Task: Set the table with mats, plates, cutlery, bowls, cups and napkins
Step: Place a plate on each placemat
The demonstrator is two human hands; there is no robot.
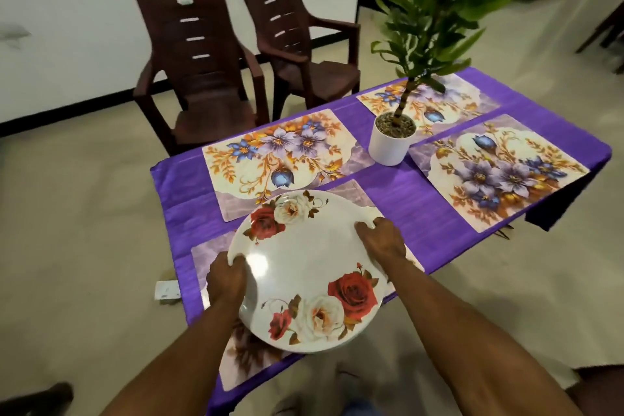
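Four mats already lie on the purple table point(398, 199), so the plate point(309, 270) hangs over the near mat point(209, 253), seemingly about to be centred on it. The left hand point(225, 279) curls round the left rim, the right hand point(381, 240) grips the far right edge, fingers bent over it.

Plate point(304, 267) covers near mat point(236, 368), blocks reach there. Potted plant point(391, 138) stands mid-table between far mats, leaves overhang far end. Bare far-left mat point(280, 162) and right mat point(499, 176) reachable from above. Two chairs point(202, 71) crowd far-left table edge.
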